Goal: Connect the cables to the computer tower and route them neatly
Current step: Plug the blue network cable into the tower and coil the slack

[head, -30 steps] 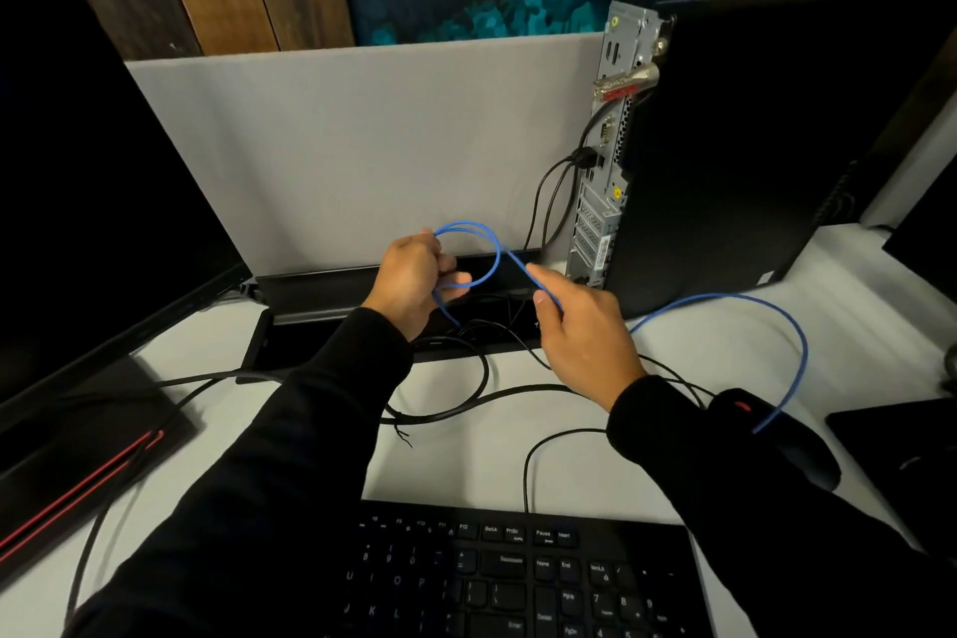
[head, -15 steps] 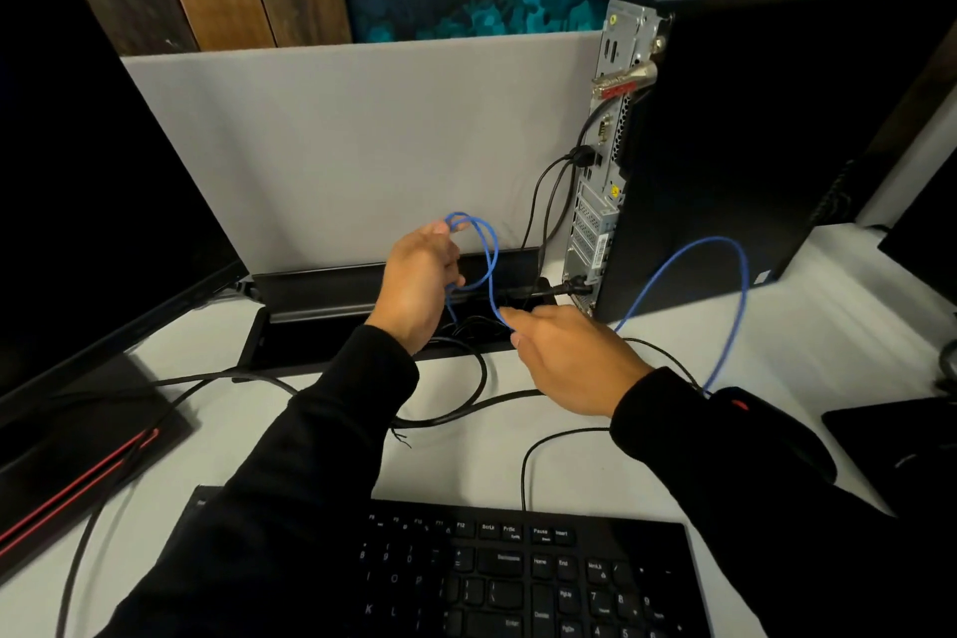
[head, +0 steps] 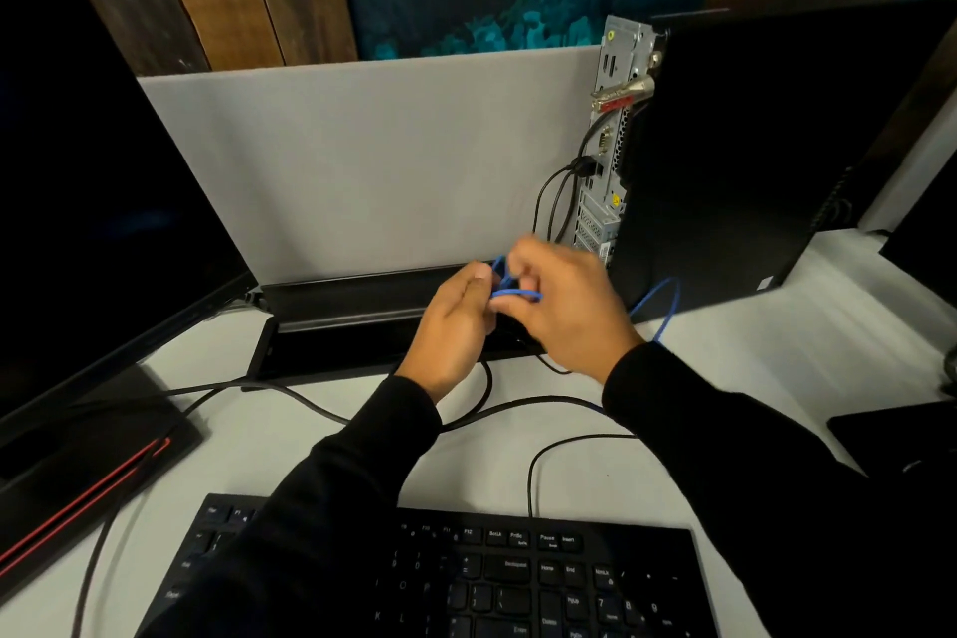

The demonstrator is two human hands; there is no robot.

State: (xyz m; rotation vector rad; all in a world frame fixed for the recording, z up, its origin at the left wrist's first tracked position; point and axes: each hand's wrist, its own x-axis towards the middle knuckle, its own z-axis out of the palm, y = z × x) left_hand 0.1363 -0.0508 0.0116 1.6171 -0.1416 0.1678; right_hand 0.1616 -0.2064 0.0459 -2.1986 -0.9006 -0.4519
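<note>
A black computer tower (head: 751, 161) stands at the back right, its metal rear panel (head: 608, 155) facing left with black cables (head: 551, 202) plugged in. Both hands meet just left of the tower's base over the black cable tray (head: 331, 311). My left hand (head: 455, 321) holds small loops of a thin blue cable (head: 518, 294). My right hand (head: 564, 306), blurred by motion, pinches the same blue cable against the loops. A slack arc of the blue cable (head: 665, 298) hangs behind my right wrist, by the tower.
A black keyboard (head: 518, 580) lies at the front edge. Black cables (head: 518, 412) snake across the white desk between keyboard and tray. A dark monitor (head: 88, 202) with a red-striped stand base (head: 77, 471) fills the left. A grey divider panel (head: 373, 155) stands behind.
My right hand has moved up and left to meet my left hand. The big blue arc on the right has shrunk to a small one as cable gathered into loops.
</note>
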